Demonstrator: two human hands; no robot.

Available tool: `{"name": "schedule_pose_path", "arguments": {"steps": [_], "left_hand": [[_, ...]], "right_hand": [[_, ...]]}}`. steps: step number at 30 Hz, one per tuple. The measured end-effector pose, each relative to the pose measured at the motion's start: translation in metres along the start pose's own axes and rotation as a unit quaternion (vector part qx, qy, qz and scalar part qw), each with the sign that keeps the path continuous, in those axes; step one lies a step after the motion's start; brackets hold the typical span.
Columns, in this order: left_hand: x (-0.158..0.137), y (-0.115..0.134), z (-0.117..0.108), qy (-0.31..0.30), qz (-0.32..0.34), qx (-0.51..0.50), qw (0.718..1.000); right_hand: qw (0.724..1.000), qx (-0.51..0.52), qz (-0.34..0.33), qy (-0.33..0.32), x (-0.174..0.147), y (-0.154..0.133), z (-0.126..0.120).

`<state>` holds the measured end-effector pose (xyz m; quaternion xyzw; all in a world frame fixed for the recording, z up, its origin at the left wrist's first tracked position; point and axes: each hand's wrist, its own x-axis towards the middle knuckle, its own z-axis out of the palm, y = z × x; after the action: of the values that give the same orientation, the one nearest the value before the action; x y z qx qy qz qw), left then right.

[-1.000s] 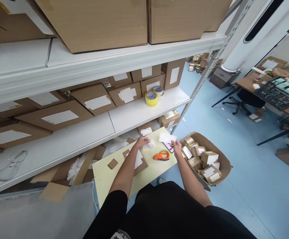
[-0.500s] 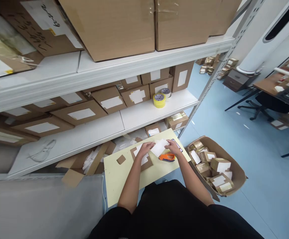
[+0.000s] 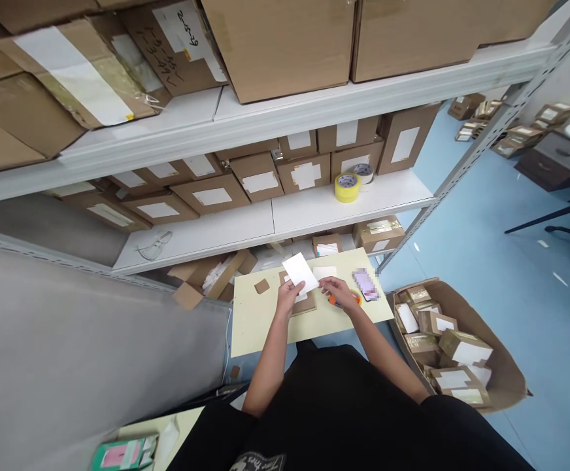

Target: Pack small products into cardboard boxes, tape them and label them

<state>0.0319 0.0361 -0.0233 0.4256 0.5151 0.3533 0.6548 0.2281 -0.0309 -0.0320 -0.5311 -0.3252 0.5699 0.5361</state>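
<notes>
White card, pinched low by left grip, right grip near corner, closure unclear

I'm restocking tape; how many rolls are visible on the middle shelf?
2: a yellow roll and, just behind it to the right, a whitish roll. Others may be hidden.

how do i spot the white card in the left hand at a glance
Find the white shelving rack, then the pale yellow table before it. Above that table, the left hand grips the white card by its near end; being held up sets it apart from the white piece lying just beyond.
</notes>
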Motion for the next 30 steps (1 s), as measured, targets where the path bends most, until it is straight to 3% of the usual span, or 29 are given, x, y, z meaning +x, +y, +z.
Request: {"name": "schedule_pose_path", "arguments": {"steps": [5, 14, 16, 19, 20, 25, 30], "left_hand": [[-0.009, 0.009, 0.012, -0.004, 0.005, -0.015, 1.000], [-0.018, 0.009, 0.026, -0.035, 0.021, 0.029, 0.999], [-0.021, 0.009, 0.026, 0.003, 0.037, 0.088, 0.995], [-0.030, 0.016, 0.029, 0.076, 0.121, 0.187, 0.972], [-0.034, 0.020, 0.030, 0.068, 0.148, 0.207, 0.965], [-0.054, 0.040, 0.042, -0.095, 0.204, 0.257, 0.940], [-0.062, 0.044, 0.041, -0.092, 0.205, 0.239, 0.945]], "right_hand": [[0.999, 0.026, -0.030, -0.008, -0.027, -0.008, 0.004], [0.998, 0.026, -0.064, 0.012, -0.042, -0.021, 0.000], [0.997, 0.031, -0.070, 0.011, -0.044, -0.022, -0.001], [0.997, 0.028, -0.078, 0.004, -0.047, -0.023, -0.002], [0.996, 0.025, -0.081, -0.001, -0.047, -0.024, -0.002], [0.994, 0.007, -0.106, -0.023, -0.047, -0.026, -0.001], [0.991, -0.010, -0.127, -0.038, -0.048, -0.029, 0.002]]}}
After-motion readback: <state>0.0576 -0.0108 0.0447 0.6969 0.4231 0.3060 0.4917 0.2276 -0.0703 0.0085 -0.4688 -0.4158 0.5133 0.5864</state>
